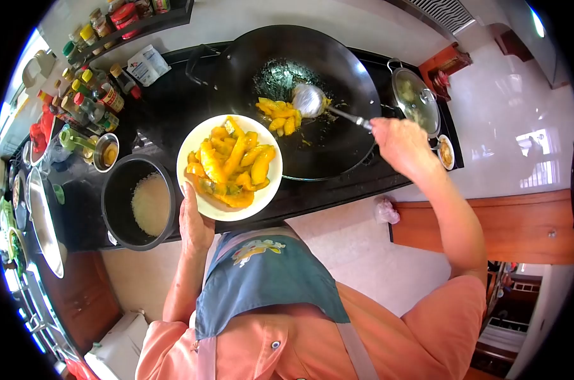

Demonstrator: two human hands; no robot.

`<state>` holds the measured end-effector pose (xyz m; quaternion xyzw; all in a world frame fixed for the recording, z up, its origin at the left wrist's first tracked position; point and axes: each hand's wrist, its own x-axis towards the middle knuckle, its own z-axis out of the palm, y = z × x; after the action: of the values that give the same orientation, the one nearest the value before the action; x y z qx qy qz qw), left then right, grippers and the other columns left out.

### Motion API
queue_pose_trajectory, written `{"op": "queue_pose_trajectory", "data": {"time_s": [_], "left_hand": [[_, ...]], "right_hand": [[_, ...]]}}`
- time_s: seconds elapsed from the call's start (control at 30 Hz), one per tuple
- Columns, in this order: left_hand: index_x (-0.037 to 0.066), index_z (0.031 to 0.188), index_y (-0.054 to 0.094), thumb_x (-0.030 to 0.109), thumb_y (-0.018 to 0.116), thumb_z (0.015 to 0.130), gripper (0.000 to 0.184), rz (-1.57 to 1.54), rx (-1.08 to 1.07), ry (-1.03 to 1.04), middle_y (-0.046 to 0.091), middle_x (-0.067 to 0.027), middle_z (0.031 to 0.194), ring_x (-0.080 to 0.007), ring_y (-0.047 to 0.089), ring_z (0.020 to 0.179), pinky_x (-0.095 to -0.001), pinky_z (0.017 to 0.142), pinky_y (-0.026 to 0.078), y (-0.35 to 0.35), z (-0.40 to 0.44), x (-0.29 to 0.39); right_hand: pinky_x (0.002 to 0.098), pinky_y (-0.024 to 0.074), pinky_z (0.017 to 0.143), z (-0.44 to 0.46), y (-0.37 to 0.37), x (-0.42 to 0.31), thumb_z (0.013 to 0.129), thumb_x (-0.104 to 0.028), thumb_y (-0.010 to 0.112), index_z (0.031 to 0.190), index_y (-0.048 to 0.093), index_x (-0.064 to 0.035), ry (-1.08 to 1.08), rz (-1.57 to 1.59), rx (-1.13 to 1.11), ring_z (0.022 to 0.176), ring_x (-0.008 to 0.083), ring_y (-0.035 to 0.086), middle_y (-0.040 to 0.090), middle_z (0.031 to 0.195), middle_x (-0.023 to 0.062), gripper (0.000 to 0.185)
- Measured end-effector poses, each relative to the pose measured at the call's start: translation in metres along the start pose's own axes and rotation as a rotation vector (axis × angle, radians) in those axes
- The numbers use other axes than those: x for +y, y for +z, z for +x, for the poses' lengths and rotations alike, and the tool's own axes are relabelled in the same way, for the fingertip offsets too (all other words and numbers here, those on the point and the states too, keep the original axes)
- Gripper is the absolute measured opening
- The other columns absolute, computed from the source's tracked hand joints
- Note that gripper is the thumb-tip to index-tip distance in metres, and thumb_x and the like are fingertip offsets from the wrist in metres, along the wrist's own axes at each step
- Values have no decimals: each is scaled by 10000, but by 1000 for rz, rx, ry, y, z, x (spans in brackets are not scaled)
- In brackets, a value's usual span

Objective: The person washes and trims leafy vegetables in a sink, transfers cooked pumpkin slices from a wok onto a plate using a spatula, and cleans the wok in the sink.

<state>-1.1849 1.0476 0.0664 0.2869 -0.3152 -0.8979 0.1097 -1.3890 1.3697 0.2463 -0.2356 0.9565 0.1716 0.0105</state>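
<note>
My left hand [195,218] grips the rim and underside of a white bowl [218,210]. Yellow-orange cooked pieces, which look like pumpkin [220,158], are heaped in it. To the right is a large black wok [338,69], with more of the yellow pieces [279,116] at its middle. My right hand [401,142] is closed round the handle of a metal wok spatula [308,101]. The spatula's head is down in the wok, touching or right beside those pieces. The bowl overlaps the wok's near left edge.
A black pot of rice [106,206] stands left of the bowl. Sauce bottles [97,114] and a small metal cup [114,152] crowd the far left. A lidded pan [420,101] and small dish [446,152] sit right of the wok. A spice shelf [147,22] hangs behind.
</note>
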Motion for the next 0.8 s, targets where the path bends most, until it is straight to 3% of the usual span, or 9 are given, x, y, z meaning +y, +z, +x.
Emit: {"op": "queue_pose_trajectory", "data": {"time_s": [0.07,0.13,0.2,0.23,0.37,0.47,0.53,0.6,0.8], "left_hand": [[33,1467,394,437,493,1047,591,-21,9,6,508,-108,1445,-222,535,1300,-369,1084,457,-3,-5,2],[61,1481,385,424,498,1048,576,-50,13,-10,510,-94,1441,-221,527,1307,-377,1094,448,-12,-11,6],[63,1481,386,408,504,1049,565,-58,18,-3,507,-89,1442,-221,525,1306,-380,1093,449,-22,-18,10],[63,1479,389,393,505,1051,553,-57,16,20,512,-89,1437,-223,532,1297,-382,1089,452,-24,-21,13],[64,1473,396,401,511,1047,556,-67,66,31,519,-95,1428,-225,540,1289,-383,1077,468,-15,-37,25],[69,1468,403,425,529,1034,575,-90,51,37,527,-95,1419,-226,551,1277,-382,1065,481,-14,-41,28],[71,1455,421,445,547,1022,586,-92,62,37,554,-95,1389,-226,579,1242,-377,1037,506,-16,-42,31],[67,1448,428,444,546,1023,580,-76,100,56,568,-96,1372,-224,590,1228,-375,1024,515,-11,-43,36],[47,1435,436,432,530,1033,564,-32,61,96,573,-95,1362,-219,586,1233,-365,1029,510,10,-38,45]], "right_hand": [[512,574,744,21,-3,25,980,-248,486,908,717,-114,24,10,-19,806,402,703,708,836,195,277],[469,540,776,42,-27,77,942,-273,568,971,749,-100,17,121,-232,820,389,688,708,894,204,252],[380,520,644,57,-51,109,921,-253,600,937,743,-65,96,268,-510,626,210,654,662,678,90,237],[298,438,487,65,-57,116,933,-254,611,974,760,-99,227,272,-648,513,95,535,584,618,19,219],[214,249,376,75,-18,98,990,-280,592,1136,735,-183,349,596,-889,428,33,345,511,586,-48,226],[204,315,377,75,65,69,987,-419,609,1276,669,-267,340,847,-821,453,31,406,558,649,-48,333],[213,300,366,66,123,34,985,-443,621,1295,657,-211,331,1119,-623,438,28,383,531,617,-63,389],[220,279,413,64,155,-3,1010,-336,612,1284,665,-120,321,1355,-460,484,25,369,510,669,-78,353],[201,290,487,59,102,-27,1015,-254,611,1272,680,-78,305,1529,-267,573,11,379,468,713,-115,318]]}}
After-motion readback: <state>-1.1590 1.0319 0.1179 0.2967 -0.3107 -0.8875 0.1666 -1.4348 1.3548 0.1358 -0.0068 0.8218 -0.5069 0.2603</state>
